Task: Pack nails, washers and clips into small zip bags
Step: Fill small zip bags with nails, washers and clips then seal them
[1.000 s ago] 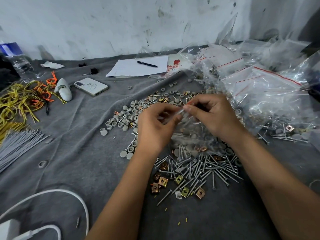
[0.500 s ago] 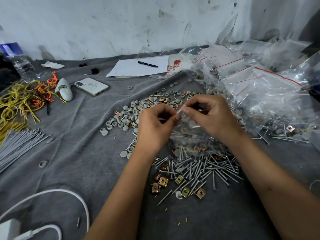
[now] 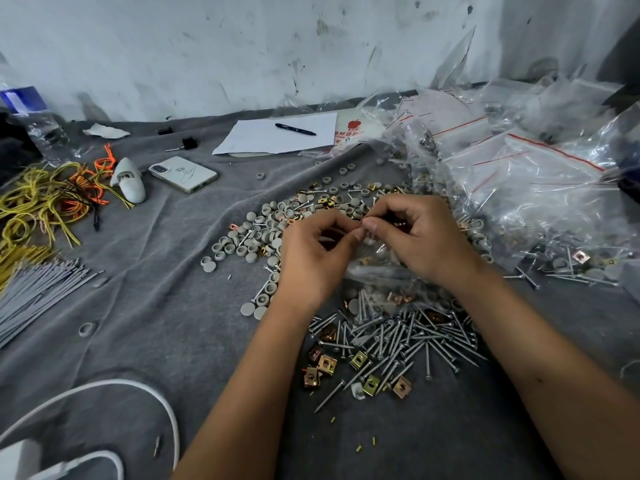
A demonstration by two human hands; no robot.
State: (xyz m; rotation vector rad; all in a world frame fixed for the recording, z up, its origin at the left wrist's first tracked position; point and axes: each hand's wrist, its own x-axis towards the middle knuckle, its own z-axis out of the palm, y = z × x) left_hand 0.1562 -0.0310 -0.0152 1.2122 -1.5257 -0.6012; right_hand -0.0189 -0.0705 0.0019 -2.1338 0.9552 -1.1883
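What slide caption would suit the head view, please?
Both hands pinch a zip bag shut above loose nails.

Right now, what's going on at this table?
A person is packing hardware. Both hands, left and right, pinch the top edge of a small clear zip bag that already holds a few pieces, apparently pressing its seal. Below lie loose nails and brass clips; grey washers are spread to the left. Filled bags are piled at the right.
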